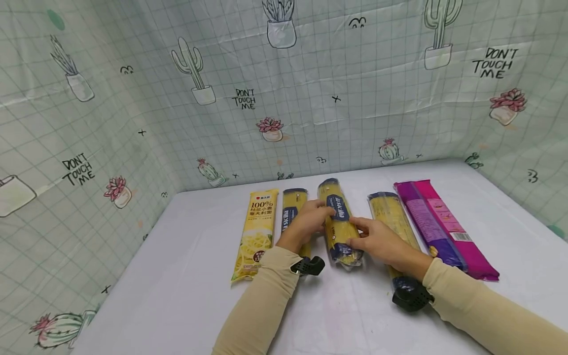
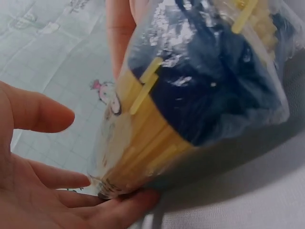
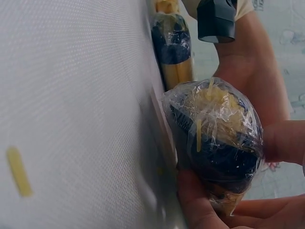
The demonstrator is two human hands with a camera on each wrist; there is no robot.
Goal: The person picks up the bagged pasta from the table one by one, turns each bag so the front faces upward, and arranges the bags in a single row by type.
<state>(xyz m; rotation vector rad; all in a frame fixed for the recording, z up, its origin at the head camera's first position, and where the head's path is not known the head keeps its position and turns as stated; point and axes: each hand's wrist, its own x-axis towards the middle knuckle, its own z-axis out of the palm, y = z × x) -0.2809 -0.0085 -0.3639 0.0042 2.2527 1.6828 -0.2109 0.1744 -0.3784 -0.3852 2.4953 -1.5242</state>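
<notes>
A clear-wrapped pack of spaghetti (image 1: 339,229) with dark blue bands and label lies at a slant in the middle of the table. My right hand (image 1: 383,242) grips its near right side, thumb and fingers about it. On its left side, my left hand (image 1: 309,219) touches the pack with extended fingers (image 2: 126,210) at the lower edge, while the thumb stands apart from the wrap in the left wrist view. The pack's crinkled near end (image 3: 214,138) faces the right wrist camera, with short spaghetti bits loose inside the wrap.
Left of it lie a similar blue-banded spaghetti pack (image 1: 295,198), partly behind my left hand, and a yellow pasta packet (image 1: 256,231). To the right are another blue-banded pack (image 1: 390,214), partly under my right arm, and a pink-purple packet (image 1: 443,229). A patterned curtain (image 1: 310,98) rises behind.
</notes>
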